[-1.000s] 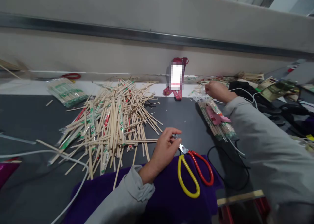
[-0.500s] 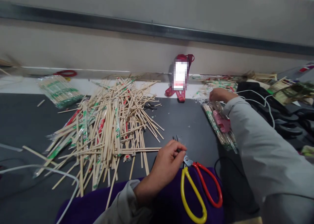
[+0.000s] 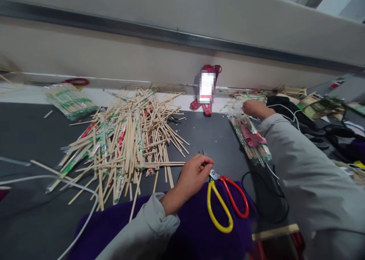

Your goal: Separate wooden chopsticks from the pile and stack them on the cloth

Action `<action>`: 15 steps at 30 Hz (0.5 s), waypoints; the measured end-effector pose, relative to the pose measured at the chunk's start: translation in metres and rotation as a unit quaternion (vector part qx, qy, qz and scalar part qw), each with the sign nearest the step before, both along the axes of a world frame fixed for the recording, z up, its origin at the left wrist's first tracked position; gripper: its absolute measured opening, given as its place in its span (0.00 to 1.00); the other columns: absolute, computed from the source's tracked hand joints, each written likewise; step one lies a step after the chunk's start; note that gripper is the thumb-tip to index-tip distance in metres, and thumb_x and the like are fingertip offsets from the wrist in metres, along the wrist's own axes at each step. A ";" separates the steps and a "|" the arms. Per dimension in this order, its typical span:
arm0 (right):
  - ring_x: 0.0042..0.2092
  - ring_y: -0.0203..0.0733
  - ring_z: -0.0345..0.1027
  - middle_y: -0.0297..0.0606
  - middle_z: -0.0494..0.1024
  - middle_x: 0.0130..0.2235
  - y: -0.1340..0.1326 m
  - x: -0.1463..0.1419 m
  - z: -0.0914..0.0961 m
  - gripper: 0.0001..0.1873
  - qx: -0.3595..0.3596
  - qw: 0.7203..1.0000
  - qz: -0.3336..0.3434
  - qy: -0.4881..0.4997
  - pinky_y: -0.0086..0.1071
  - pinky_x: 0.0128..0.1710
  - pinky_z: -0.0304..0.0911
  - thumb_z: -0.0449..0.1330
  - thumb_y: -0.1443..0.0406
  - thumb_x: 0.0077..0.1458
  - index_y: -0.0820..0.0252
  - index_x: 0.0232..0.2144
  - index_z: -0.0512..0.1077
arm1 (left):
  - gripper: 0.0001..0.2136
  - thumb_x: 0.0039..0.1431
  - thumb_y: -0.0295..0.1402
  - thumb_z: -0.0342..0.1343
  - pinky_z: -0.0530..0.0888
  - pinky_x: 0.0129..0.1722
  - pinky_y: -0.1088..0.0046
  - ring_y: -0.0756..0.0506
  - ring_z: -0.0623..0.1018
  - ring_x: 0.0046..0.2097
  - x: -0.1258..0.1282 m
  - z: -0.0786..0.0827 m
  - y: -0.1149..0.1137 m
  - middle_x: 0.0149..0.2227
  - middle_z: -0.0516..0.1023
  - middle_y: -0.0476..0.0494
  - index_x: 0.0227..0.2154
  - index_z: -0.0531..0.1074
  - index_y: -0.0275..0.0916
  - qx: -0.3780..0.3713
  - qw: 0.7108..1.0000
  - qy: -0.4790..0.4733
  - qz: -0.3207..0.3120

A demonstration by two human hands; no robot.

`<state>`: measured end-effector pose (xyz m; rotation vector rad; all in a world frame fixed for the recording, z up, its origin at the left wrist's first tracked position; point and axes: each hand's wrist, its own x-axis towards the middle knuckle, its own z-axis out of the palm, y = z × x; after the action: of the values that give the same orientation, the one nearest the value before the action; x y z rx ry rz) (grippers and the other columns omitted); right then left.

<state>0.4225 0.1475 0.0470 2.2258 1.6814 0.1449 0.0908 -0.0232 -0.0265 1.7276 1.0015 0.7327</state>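
My left hand [image 3: 194, 174] rests on the dark table with fingers curled over the blades of a pair of scissors [image 3: 225, 199] that has one yellow and one red handle lying on a purple cloth [image 3: 194, 229]. My right hand [image 3: 253, 108] reaches far to the right, closed at the top end of a clear-wrapped pack of chopsticks [image 3: 251, 142] with a pink label. What its fingers hold is hidden. A big loose heap of wooden chopsticks [image 3: 128, 138], some in green or red printed sleeves, lies left of my left hand.
Another wrapped chopstick pack [image 3: 71, 100] and a red-handled tool [image 3: 76, 82] lie at the back left. A red lanyard with a card [image 3: 207, 89] leans on the wall. White cable [image 3: 85, 214] curves front left; black cable [image 3: 268, 199] and dark items clutter the right.
The view shifted slightly. My left hand stays on the scissor blades, and my right hand stays at the end of the wrapped pack.
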 end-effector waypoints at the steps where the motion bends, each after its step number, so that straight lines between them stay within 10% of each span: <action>1: 0.50 0.58 0.71 0.62 0.75 0.49 -0.002 -0.002 0.003 0.21 0.008 1.000 -0.005 -0.003 0.43 0.44 0.64 0.51 0.64 0.59 0.70 0.47 0.76 | 0.08 0.58 0.29 0.51 0.66 0.34 0.74 0.50 0.72 0.32 0.000 0.000 0.000 0.31 0.73 0.48 0.33 0.76 0.38 0.005 1.000 -0.001 0.000; 10: 0.50 0.56 0.69 0.55 0.74 0.51 -0.005 -0.015 0.001 0.22 0.160 0.985 0.054 -0.018 0.43 0.45 0.64 0.49 0.63 0.60 0.64 0.53 0.72 | 0.07 0.58 0.29 0.52 0.65 0.34 0.74 0.51 0.71 0.32 0.000 0.002 -0.001 0.32 0.73 0.47 0.33 0.76 0.36 0.022 1.000 0.011 -0.013; 15: 0.54 0.53 0.63 0.51 0.65 0.60 0.010 -0.005 -0.019 0.23 0.063 0.983 0.169 0.014 0.41 0.50 0.60 0.50 0.64 0.60 0.60 0.55 0.70 | 0.07 0.57 0.28 0.53 0.65 0.33 0.75 0.51 0.71 0.32 -0.001 0.001 -0.002 0.32 0.74 0.47 0.33 0.76 0.36 0.014 1.000 0.016 -0.020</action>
<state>0.4173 0.1575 0.0280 2.0152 2.1084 0.3135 0.0900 -0.0251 -0.0250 1.7822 0.9801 0.6991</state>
